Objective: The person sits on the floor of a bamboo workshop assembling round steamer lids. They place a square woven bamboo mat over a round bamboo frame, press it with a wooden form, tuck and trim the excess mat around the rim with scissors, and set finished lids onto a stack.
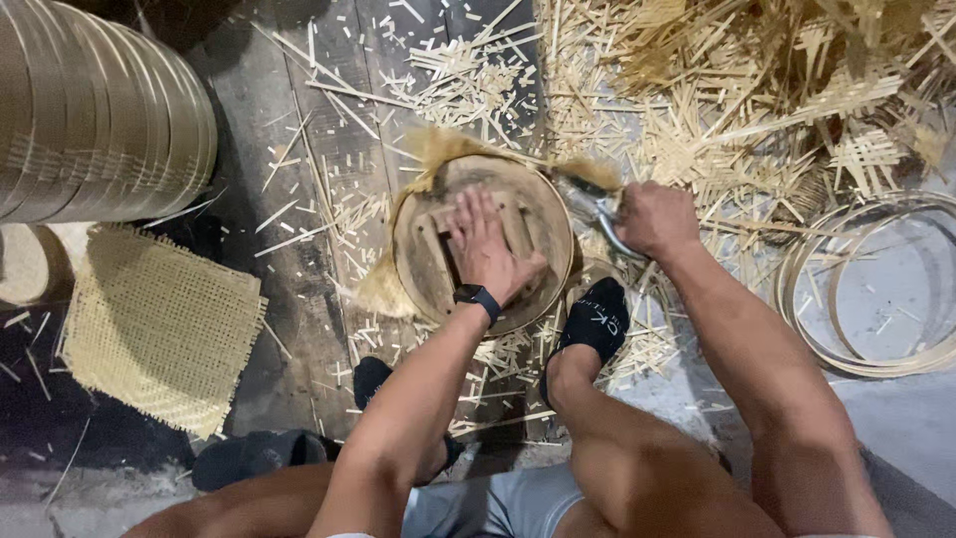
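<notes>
A round wooden form (428,261) with a bamboo hoop around it lies on the floor, and frayed woven bamboo sticks out from under its rim. My left hand (485,249), with a black watch on the wrist, presses flat on top of the form. My right hand (652,217) grips metal shears (590,207) at the form's right edge, their blades against the frayed weave there. My right foot in a black sock (594,321) rests just below the form.
A stack of bamboo hoops (100,110) stands at the upper left. A square woven bamboo mat (159,329) lies at the left. Loose hoops (876,289) lie at the right. Bamboo offcuts (717,90) litter the floor. A black sandal (249,456) lies near my left leg.
</notes>
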Motion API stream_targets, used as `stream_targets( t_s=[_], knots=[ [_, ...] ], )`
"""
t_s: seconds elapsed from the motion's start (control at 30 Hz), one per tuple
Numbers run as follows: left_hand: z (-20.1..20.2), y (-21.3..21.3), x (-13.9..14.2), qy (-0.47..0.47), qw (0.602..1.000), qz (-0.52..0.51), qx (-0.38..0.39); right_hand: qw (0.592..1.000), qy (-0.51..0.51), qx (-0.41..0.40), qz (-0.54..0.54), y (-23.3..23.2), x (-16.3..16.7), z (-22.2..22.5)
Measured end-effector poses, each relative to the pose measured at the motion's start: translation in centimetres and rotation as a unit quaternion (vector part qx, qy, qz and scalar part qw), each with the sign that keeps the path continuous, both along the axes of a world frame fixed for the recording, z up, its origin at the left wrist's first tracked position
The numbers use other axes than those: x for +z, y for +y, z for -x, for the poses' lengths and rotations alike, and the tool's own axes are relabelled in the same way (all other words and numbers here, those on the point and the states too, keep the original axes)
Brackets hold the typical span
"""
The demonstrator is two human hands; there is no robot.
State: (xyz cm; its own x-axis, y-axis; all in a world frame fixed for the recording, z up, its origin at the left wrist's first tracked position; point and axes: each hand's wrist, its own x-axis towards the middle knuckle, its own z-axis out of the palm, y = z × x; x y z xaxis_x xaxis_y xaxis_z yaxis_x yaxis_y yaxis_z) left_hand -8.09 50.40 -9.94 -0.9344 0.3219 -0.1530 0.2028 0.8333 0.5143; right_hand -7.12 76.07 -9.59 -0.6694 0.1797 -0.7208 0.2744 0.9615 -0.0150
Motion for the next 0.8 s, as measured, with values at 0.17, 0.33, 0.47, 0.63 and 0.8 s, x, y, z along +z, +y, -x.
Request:
stream_targets(
  t_s=[0.17,0.33,0.47,0.63,0.8],
  knots=[
    [-0.8,-0.3,0.9,-0.055,0.995,0.031,-0.077,0.995,0.086,0.054,-0.015,0.3,-0.3,0.8],
    [-1.4,-0.2,0.1,-0.015,0.998,0.000,-0.065,0.989,0.150,0.006,0.009,2.2,1.2,-3.8],
    [-1.9,0.1,-0.9,0.006,0.999,-0.007,-0.054,0.983,0.185,0.006,-0.002,1.2,1.3,-7.2],
    [-2.0,-0.5,-0.7,0.002,0.995,-0.025,-0.097,0.988,0.152,-0.004,0.003,-1.3,-0.4,-4.6],
    [-1.1,-2.0,0.1,-0.038,0.985,0.001,-0.171,0.982,0.184,0.045,0.023,-0.1,0.7,-3.3]
  ],
)
